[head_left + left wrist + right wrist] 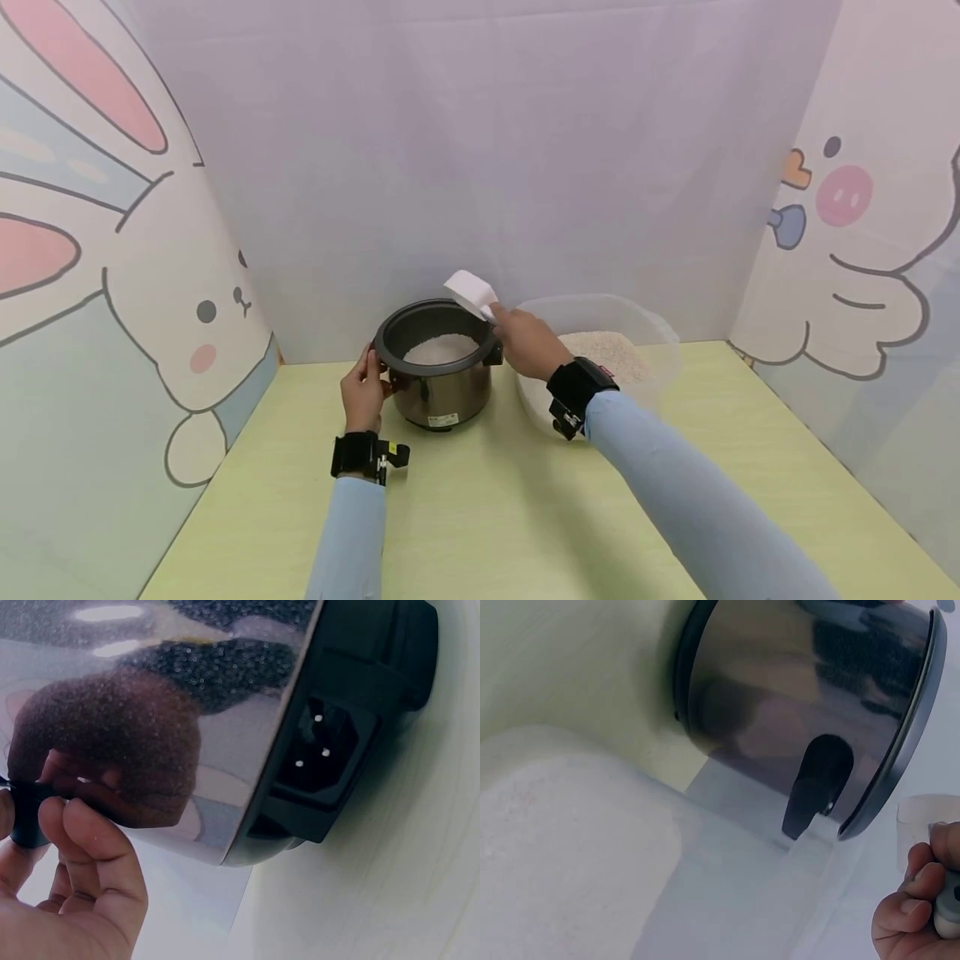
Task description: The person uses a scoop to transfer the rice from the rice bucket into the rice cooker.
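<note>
A rice cooker (442, 392) with a dark rim and shiny body stands lidless, with white rice (442, 350) inside. My left hand (363, 393) grips its black side handle (28, 817), fingers curled around it in the left wrist view. A white scoop (471, 293) is tilted above the cooker's right rim. Its handle is held in my right hand (531, 343), whose fingers curl round it in the right wrist view. The scoop's inside is hidden from the head view. Right of the cooker sits a clear plastic bin (663, 333) holding rice (607, 352).
The cooker's power socket (322, 754) shows in the left wrist view, with no cord in it. A pale cloth wall (487, 167) rises right behind the cooker and bin. Printed cartoon panels flank the light green table (465, 517).
</note>
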Action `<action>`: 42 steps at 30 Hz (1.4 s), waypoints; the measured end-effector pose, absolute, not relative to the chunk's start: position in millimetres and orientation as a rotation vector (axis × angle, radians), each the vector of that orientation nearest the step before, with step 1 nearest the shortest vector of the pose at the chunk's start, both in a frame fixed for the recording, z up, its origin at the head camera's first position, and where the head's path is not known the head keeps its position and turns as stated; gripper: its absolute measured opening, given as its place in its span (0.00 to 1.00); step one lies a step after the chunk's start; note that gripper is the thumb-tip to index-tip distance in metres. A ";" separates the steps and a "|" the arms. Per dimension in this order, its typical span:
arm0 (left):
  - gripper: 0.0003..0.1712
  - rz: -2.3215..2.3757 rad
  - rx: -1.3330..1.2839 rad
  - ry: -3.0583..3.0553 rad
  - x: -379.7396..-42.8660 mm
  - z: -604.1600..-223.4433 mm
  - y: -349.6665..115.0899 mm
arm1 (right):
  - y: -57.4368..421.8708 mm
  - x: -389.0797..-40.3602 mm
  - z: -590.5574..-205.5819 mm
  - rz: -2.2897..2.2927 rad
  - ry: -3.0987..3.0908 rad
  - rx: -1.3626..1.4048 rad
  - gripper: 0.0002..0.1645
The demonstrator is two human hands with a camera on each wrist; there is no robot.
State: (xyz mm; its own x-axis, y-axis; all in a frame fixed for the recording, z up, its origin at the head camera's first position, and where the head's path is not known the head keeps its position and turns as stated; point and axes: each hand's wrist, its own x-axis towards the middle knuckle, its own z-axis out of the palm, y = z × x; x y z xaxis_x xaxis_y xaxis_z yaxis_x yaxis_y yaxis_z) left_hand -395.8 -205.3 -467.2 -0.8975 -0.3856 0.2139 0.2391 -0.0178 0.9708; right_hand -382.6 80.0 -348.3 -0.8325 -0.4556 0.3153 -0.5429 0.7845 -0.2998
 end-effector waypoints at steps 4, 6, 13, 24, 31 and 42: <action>0.28 -1.968 0.170 -1.849 -396.1 -467.3 -206.5 | 94.6 -386.9 -349.1 0.648 -2.708 0.736 0.28; 0.28 -1.970 0.168 -1.848 -395.8 -467.2 -206.8 | 103.9 -389.0 -349.5 0.670 -2.693 0.720 0.28; 0.28 -1.954 0.163 -1.861 -395.8 -466.6 -207.2 | 149.5 -394.3 -353.6 0.643 -2.734 0.632 0.28; 0.29 -1.967 0.147 -1.839 -396.7 -469.7 -209.4 | 205.0 -396.3 -364.4 0.412 -2.867 0.507 0.22; 0.29 -1.971 0.129 -1.847 -396.4 -471.0 -208.5 | 218.5 -393.5 -369.0 0.202 -2.969 0.367 0.17; 0.29 -1.978 0.148 -1.854 -398.1 -469.8 -204.6 | 221.0 -382.6 -365.2 -0.058 -3.147 0.175 0.11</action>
